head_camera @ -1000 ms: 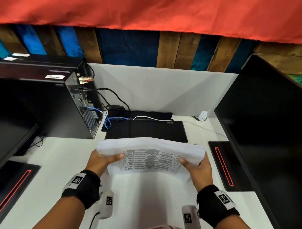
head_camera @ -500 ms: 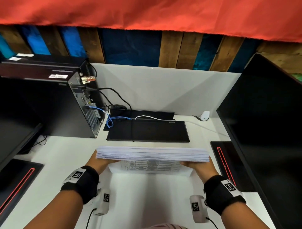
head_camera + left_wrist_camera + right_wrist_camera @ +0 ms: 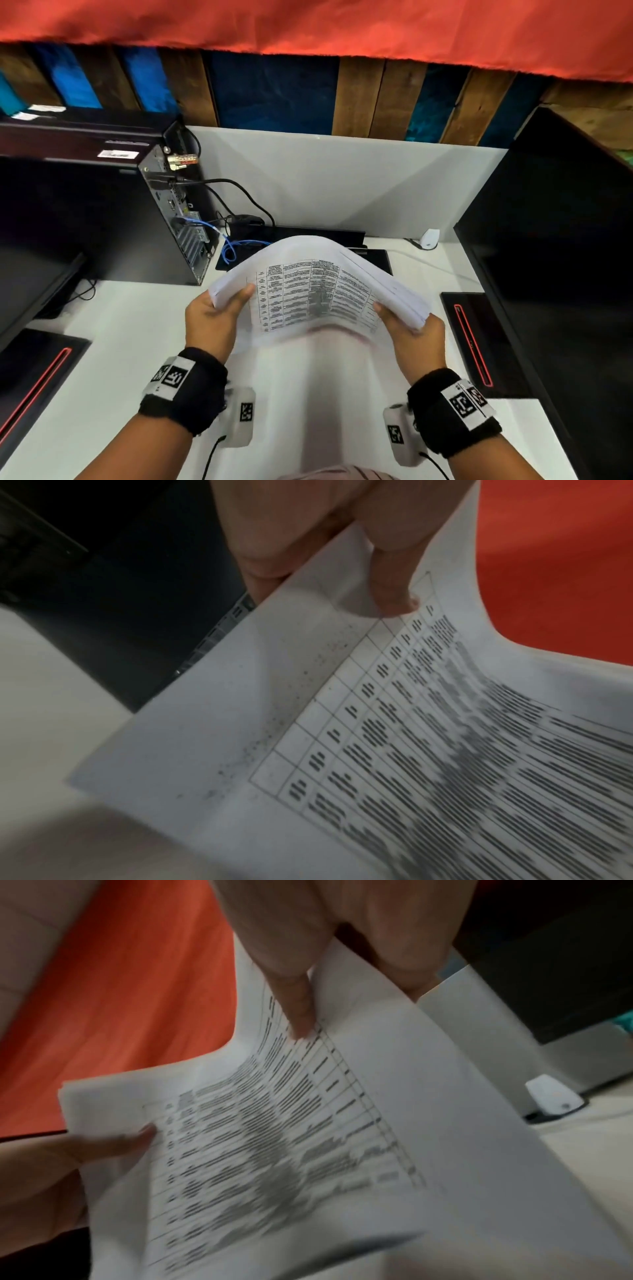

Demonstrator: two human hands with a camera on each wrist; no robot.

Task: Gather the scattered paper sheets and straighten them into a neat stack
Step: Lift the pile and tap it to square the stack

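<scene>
A thick stack of white paper sheets (image 3: pixel 318 284) with a printed table on the near face is held up above the white desk (image 3: pixel 102 370), bowed into an arch and tilted toward me. My left hand (image 3: pixel 219 315) grips its left edge, thumb on the printed face. My right hand (image 3: pixel 407 325) grips the right edge the same way. In the left wrist view the stack (image 3: pixel 377 737) fills the frame with my thumb (image 3: pixel 394 588) pressed on it. The right wrist view shows the sheets (image 3: pixel 308 1137) pinched between thumb (image 3: pixel 298 1007) and fingers; the lower edge is blurred.
A black computer tower (image 3: pixel 102 219) with cables stands at the back left. A flat black device (image 3: pixel 308 236) lies behind the stack. A large dark monitor (image 3: pixel 555 274) lines the right side, its base (image 3: pixel 479 342) on the desk. A small white adapter (image 3: pixel 430 238) sits by the partition.
The stack was held flat and edge-on half a second ago; now it is raised, tipped toward me and bent into an arch. Both hands keep their grip on its ends.
</scene>
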